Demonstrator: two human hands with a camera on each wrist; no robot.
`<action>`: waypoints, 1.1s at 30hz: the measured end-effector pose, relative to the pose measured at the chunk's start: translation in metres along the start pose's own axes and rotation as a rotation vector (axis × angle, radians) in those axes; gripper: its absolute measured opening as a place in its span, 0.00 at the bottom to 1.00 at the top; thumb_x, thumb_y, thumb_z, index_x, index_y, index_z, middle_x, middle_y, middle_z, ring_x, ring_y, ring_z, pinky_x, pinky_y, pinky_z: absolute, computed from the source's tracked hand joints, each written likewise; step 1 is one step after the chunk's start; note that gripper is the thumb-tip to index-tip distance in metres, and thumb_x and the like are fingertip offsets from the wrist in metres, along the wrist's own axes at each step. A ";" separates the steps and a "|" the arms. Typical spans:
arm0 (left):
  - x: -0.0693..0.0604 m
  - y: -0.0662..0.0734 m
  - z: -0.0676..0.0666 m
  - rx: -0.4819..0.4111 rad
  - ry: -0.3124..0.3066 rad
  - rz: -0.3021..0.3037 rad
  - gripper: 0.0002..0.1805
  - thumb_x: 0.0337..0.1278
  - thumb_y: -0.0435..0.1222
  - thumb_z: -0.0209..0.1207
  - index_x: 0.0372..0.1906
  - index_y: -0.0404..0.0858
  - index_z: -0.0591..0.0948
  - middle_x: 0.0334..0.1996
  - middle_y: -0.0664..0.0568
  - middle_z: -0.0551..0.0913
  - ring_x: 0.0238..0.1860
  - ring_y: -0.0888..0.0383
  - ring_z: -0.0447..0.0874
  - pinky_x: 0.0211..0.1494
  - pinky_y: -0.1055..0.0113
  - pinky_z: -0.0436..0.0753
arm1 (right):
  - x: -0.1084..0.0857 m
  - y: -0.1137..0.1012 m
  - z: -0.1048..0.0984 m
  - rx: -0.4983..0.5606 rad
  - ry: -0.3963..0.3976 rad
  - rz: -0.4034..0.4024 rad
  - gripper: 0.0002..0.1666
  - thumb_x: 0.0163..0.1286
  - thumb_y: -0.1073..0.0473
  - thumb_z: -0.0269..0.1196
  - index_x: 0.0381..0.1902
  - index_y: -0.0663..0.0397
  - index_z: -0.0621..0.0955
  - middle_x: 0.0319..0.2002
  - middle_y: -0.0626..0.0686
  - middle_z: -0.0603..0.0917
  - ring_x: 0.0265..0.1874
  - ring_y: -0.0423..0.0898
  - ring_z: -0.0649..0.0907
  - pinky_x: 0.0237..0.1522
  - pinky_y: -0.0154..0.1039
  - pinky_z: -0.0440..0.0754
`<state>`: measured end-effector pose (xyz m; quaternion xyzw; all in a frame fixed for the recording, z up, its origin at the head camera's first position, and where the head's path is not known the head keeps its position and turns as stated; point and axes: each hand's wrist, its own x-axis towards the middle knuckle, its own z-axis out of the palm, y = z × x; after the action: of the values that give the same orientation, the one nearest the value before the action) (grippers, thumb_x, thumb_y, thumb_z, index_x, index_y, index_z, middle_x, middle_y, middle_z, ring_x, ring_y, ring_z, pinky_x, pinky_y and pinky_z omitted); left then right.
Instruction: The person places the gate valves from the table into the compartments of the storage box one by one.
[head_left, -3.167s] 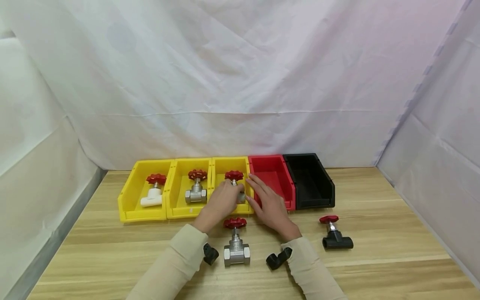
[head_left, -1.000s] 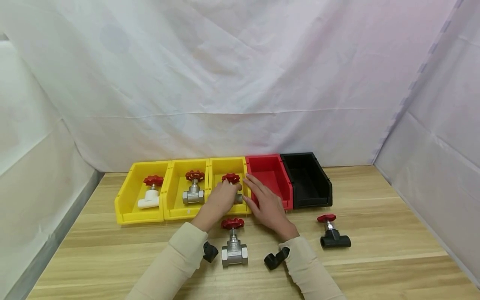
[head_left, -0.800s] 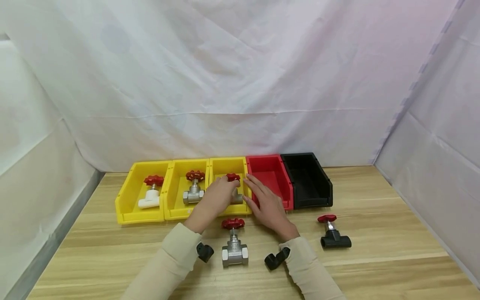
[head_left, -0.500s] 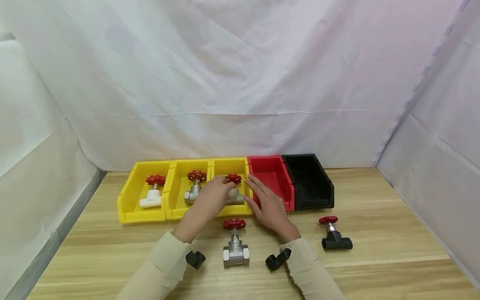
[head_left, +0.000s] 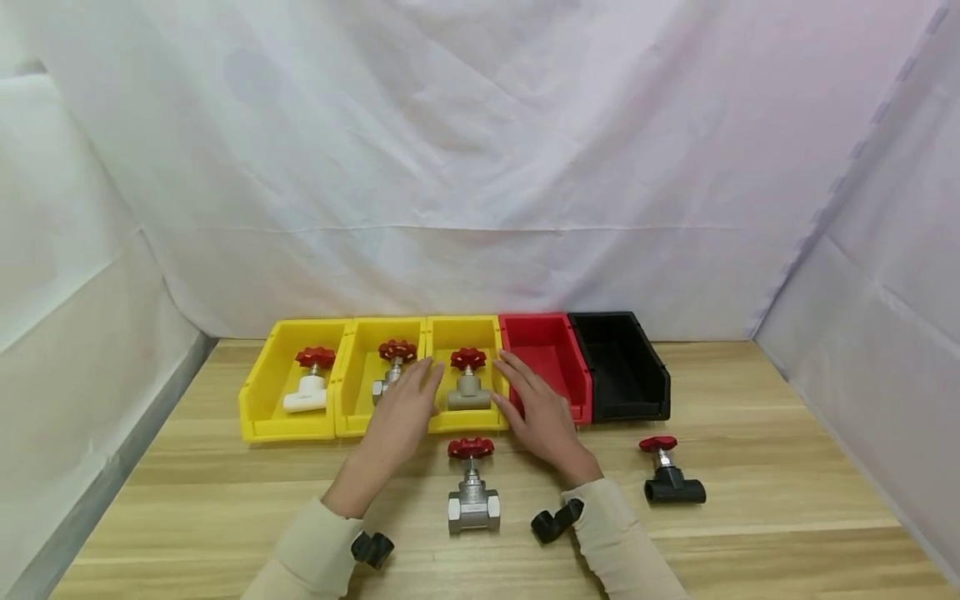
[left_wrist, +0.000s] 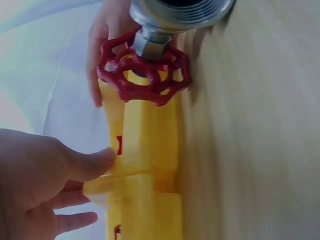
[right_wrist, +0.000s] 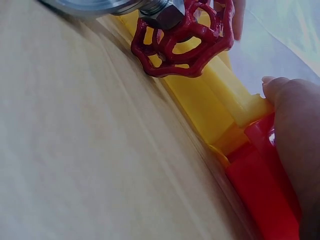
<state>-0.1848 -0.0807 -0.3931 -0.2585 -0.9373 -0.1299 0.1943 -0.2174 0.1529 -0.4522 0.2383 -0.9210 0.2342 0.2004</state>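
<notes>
In the head view a grey-beige valve with a red handwheel lies in the third yellow bin. My left hand, fingers extended, is over the wall between the second and third bins, partly covering a metal valve. The left wrist view shows my left thumb at the yellow bin edge. My right hand rests with spread, fairly straight fingers where the third yellow bin meets the red bin; the right wrist view shows that hand at this seam. Neither hand holds a valve.
A white valve lies in the leftmost yellow bin. At the right end of the row is a black bin. On the table stand a metal valve in front and a black valve at the right.
My left hand has let go of the grey-beige valve and moved left to the bin wall, its fingers straighter. The valve now shows fully in the third bin. My right hand has stayed in place.
</notes>
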 end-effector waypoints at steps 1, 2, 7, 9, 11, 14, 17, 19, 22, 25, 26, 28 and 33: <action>-0.002 -0.001 0.001 -0.008 0.017 0.000 0.34 0.49 0.26 0.68 0.63 0.28 0.70 0.61 0.31 0.70 0.62 0.38 0.68 0.59 0.46 0.73 | 0.000 -0.001 0.000 0.003 -0.002 0.002 0.38 0.66 0.46 0.62 0.72 0.36 0.64 0.72 0.38 0.58 0.61 0.45 0.71 0.40 0.46 0.82; -0.004 -0.002 0.003 -0.014 0.029 -0.002 0.35 0.49 0.26 0.67 0.64 0.26 0.69 0.62 0.31 0.69 0.63 0.37 0.67 0.60 0.46 0.72 | -0.001 -0.001 0.000 0.006 -0.004 0.005 0.38 0.66 0.46 0.62 0.72 0.36 0.64 0.72 0.38 0.58 0.61 0.45 0.71 0.41 0.47 0.82; -0.012 -0.004 0.007 0.004 0.023 -0.031 0.34 0.50 0.27 0.67 0.63 0.23 0.68 0.64 0.32 0.66 0.65 0.39 0.64 0.65 0.48 0.67 | -0.002 -0.004 0.001 0.006 -0.021 0.013 0.37 0.67 0.45 0.61 0.72 0.36 0.63 0.73 0.38 0.57 0.62 0.45 0.71 0.42 0.48 0.82; -0.013 -0.003 0.007 0.008 0.008 -0.046 0.34 0.50 0.28 0.67 0.63 0.23 0.69 0.65 0.33 0.66 0.66 0.40 0.63 0.66 0.48 0.66 | -0.002 -0.004 0.000 0.002 -0.018 0.012 0.37 0.67 0.46 0.61 0.72 0.37 0.63 0.73 0.38 0.57 0.62 0.45 0.71 0.41 0.46 0.82; -0.014 -0.002 0.007 -0.002 0.002 -0.059 0.34 0.51 0.28 0.67 0.63 0.24 0.68 0.66 0.34 0.65 0.67 0.40 0.63 0.66 0.49 0.65 | -0.003 -0.005 -0.001 -0.001 -0.011 0.009 0.36 0.67 0.46 0.61 0.72 0.39 0.64 0.73 0.40 0.58 0.61 0.46 0.72 0.40 0.45 0.82; -0.016 0.000 0.007 -0.026 0.003 -0.073 0.34 0.50 0.24 0.65 0.64 0.24 0.67 0.66 0.35 0.64 0.67 0.41 0.62 0.67 0.49 0.64 | -0.004 -0.006 -0.004 0.006 -0.015 0.005 0.36 0.67 0.47 0.61 0.71 0.41 0.65 0.72 0.41 0.58 0.60 0.47 0.72 0.37 0.44 0.82; -0.017 0.002 0.009 -0.048 0.013 -0.085 0.34 0.49 0.22 0.65 0.64 0.25 0.68 0.67 0.35 0.64 0.68 0.41 0.61 0.67 0.49 0.64 | -0.005 -0.007 -0.008 0.016 -0.047 0.016 0.37 0.67 0.46 0.61 0.72 0.40 0.64 0.73 0.41 0.57 0.61 0.47 0.71 0.39 0.45 0.82; -0.017 0.002 0.010 -0.069 0.019 -0.087 0.34 0.49 0.21 0.64 0.64 0.25 0.67 0.67 0.35 0.63 0.68 0.41 0.60 0.67 0.49 0.64 | -0.006 -0.007 -0.011 0.020 -0.073 0.025 0.38 0.67 0.46 0.62 0.72 0.40 0.63 0.74 0.40 0.55 0.63 0.46 0.70 0.44 0.48 0.81; -0.017 0.002 0.012 -0.092 0.023 -0.083 0.34 0.50 0.21 0.64 0.65 0.26 0.67 0.68 0.36 0.63 0.68 0.41 0.60 0.67 0.49 0.64 | -0.008 -0.007 -0.017 0.039 -0.112 0.043 0.39 0.68 0.46 0.61 0.73 0.40 0.61 0.74 0.38 0.53 0.66 0.45 0.66 0.53 0.52 0.78; -0.016 -0.001 0.012 -0.108 0.032 -0.082 0.34 0.49 0.20 0.64 0.65 0.26 0.67 0.67 0.36 0.63 0.68 0.41 0.60 0.67 0.49 0.64 | -0.008 -0.012 -0.024 0.088 -0.155 0.061 0.38 0.68 0.46 0.61 0.73 0.40 0.62 0.74 0.38 0.52 0.67 0.47 0.64 0.56 0.54 0.75; -0.016 -0.002 0.012 -0.112 0.033 -0.083 0.34 0.49 0.19 0.63 0.65 0.26 0.67 0.68 0.36 0.63 0.69 0.41 0.59 0.67 0.49 0.63 | -0.008 -0.014 -0.027 0.097 -0.168 0.066 0.38 0.68 0.46 0.61 0.73 0.40 0.63 0.74 0.38 0.52 0.67 0.47 0.64 0.56 0.55 0.75; -0.016 -0.004 0.012 -0.120 0.032 -0.090 0.35 0.49 0.18 0.62 0.65 0.26 0.66 0.68 0.36 0.62 0.69 0.41 0.58 0.67 0.49 0.63 | -0.008 -0.019 -0.032 0.102 -0.187 0.071 0.37 0.68 0.46 0.61 0.72 0.39 0.64 0.74 0.40 0.53 0.66 0.49 0.64 0.55 0.55 0.76; -0.017 -0.004 0.011 -0.135 0.003 -0.098 0.36 0.49 0.15 0.58 0.67 0.27 0.63 0.69 0.37 0.60 0.70 0.41 0.56 0.68 0.49 0.61 | -0.008 -0.031 -0.045 0.050 -0.166 0.053 0.33 0.67 0.49 0.63 0.69 0.43 0.69 0.71 0.46 0.62 0.62 0.50 0.66 0.54 0.54 0.76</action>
<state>-0.1769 -0.0876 -0.4108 -0.2246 -0.9376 -0.2025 0.1714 -0.1828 0.1552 -0.4086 0.2371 -0.9344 0.2417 0.1109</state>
